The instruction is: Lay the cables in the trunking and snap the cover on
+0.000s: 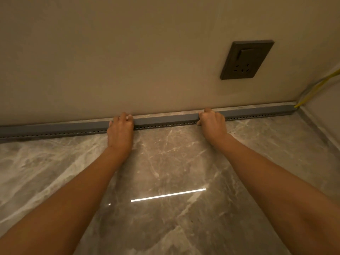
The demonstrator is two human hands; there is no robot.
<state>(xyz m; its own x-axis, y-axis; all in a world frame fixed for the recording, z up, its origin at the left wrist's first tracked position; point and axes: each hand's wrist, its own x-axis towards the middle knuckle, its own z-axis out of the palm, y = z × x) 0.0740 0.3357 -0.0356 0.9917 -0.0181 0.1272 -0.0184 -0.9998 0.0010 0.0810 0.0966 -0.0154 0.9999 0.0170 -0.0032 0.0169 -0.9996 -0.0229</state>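
A long grey trunking (165, 121) with a row of small holes along its front runs across the floor at the foot of the beige wall. A flat grey cover lies along its top. My left hand (120, 131) is curled over the trunking left of centre, fingers on top and thumb at the front. My right hand (212, 122) grips it the same way right of centre. A yellow cable (316, 89) comes down the right corner and meets the trunking's right end. No cable shows inside the trunking.
A dark wall socket with a switch (246, 59) sits on the wall above and right of my right hand. The glossy marble floor (165, 172) reflects a strip light. A side wall closes the corner at the right.
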